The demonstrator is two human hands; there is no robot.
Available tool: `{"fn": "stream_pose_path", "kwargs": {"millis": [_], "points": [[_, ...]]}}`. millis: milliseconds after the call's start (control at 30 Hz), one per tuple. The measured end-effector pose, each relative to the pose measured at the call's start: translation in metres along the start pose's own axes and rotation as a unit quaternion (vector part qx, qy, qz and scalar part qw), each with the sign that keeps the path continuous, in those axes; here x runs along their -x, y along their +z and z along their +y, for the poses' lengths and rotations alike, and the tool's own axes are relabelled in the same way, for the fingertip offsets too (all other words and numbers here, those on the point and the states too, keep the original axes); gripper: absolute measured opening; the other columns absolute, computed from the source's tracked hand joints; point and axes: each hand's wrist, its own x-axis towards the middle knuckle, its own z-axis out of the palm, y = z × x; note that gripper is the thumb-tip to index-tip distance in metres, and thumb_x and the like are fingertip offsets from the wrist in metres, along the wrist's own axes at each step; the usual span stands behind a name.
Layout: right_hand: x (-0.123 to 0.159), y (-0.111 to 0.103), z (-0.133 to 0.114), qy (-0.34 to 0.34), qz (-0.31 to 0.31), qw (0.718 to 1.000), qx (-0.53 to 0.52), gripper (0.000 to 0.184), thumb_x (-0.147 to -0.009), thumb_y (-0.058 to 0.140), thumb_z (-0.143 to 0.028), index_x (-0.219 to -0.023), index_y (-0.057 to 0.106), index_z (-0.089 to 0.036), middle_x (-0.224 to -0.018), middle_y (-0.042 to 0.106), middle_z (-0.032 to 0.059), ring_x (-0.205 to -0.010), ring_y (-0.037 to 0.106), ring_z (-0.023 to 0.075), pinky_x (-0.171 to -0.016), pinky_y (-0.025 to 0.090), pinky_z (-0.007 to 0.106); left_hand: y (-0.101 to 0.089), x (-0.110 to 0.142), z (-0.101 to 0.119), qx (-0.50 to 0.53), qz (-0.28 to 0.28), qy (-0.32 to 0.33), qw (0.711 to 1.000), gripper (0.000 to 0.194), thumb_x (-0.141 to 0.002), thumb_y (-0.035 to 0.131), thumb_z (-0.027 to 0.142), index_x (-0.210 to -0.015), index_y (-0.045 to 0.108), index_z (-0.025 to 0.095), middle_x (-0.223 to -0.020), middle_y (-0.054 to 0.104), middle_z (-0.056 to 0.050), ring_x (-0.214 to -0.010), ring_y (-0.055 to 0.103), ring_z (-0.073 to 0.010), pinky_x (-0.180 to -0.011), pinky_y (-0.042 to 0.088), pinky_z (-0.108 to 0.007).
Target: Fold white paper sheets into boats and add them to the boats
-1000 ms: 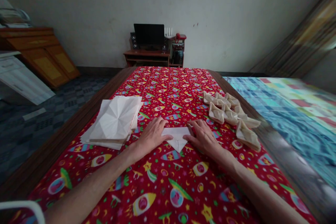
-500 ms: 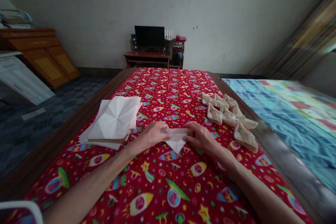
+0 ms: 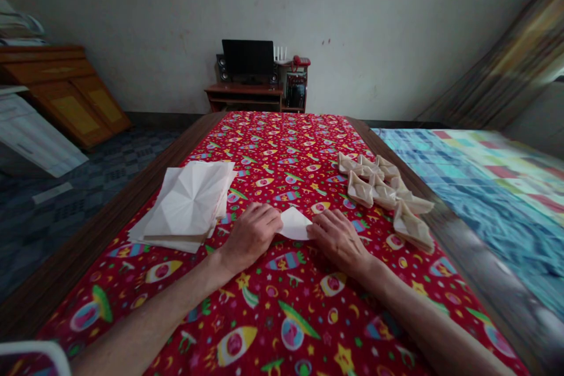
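Between my hands is a small white folded paper, its pointed corner facing away from me. My left hand grips its left end with fingers curled in. On the right end, my right hand pinches the paper in the same way; both thumbs are mostly hidden. Left of my left hand lies a stack of creased white paper sheets. To the right, several folded paper pieces, beige and boat-like with raised points, sit in a cluster.
A red patterned cloth covers the long table, whose dark wooden edge shows on both sides. A bed adjoins on the right. A desk with a monitor stands beyond the far end; a wooden cabinet is at left.
The folded paper's point faced me before; now it faces away. My hands have gone from flat, spread fingers to curled grips on its two ends.
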Motion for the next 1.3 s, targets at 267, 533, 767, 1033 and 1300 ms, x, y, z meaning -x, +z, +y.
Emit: {"fn": "stream_pose_path", "kwargs": {"millis": [267,533,767,1033,1300], "points": [[0.020,-0.003,-0.006,0.016,-0.093,0.993,-0.071,0.019,-0.092,0.043,-0.014,-0.097,0.061,-0.017,-0.095,0.060,0.0091,-0.083,0.049,0.0199,-0.072,0.041,0.032,0.008,0.024,0.001,0.081,-0.030,-0.055,0.995,0.011,-0.090,0.050,0.017,-0.085,0.061,0.018,-0.089,0.062,-0.003,-0.088,0.055,-0.0185,-0.080,0.043,-0.033],[0.024,0.001,-0.001,0.119,-0.034,0.965,-0.233,0.026,-0.096,0.041,-0.026,-0.084,0.063,-0.018,-0.086,0.064,0.0057,-0.074,0.055,0.0147,-0.066,0.042,0.026,0.016,0.026,-0.006,0.252,-0.002,-0.146,0.957,0.010,-0.086,0.059,0.017,-0.079,0.066,0.018,-0.087,0.064,-0.002,-0.083,0.059,-0.0145,-0.078,0.046,-0.027],[0.016,0.006,-0.003,0.195,-0.043,0.962,-0.187,0.029,-0.094,0.041,-0.029,-0.072,0.056,-0.018,-0.069,0.057,0.0032,-0.061,0.051,0.0136,-0.057,0.035,0.025,0.021,0.024,-0.016,0.250,0.004,-0.205,0.946,0.020,-0.087,0.057,0.021,-0.067,0.061,0.016,-0.079,0.058,-0.002,-0.076,0.057,-0.0138,-0.071,0.045,-0.026],[0.012,0.009,-0.003,0.200,-0.070,0.972,-0.101,0.028,-0.094,0.040,-0.028,-0.071,0.053,-0.019,-0.068,0.058,0.0035,-0.060,0.053,0.0145,-0.056,0.032,0.027,0.018,0.015,-0.011,0.062,-0.058,-0.208,0.974,0.023,-0.091,0.049,0.027,-0.071,0.055,0.018,-0.081,0.056,-0.002,-0.076,0.054,-0.0161,-0.069,0.042,-0.028],[0.004,0.004,-0.003,0.223,-0.123,0.964,-0.081,0.025,-0.093,0.043,-0.029,-0.071,0.053,-0.020,-0.072,0.061,0.0038,-0.063,0.056,0.0150,-0.056,0.031,0.026,0.018,0.013,-0.012,0.070,-0.056,-0.194,0.977,0.019,-0.088,0.055,0.023,-0.069,0.053,0.018,-0.081,0.055,-0.001,-0.077,0.055,-0.0146,-0.071,0.044,-0.027]]}}
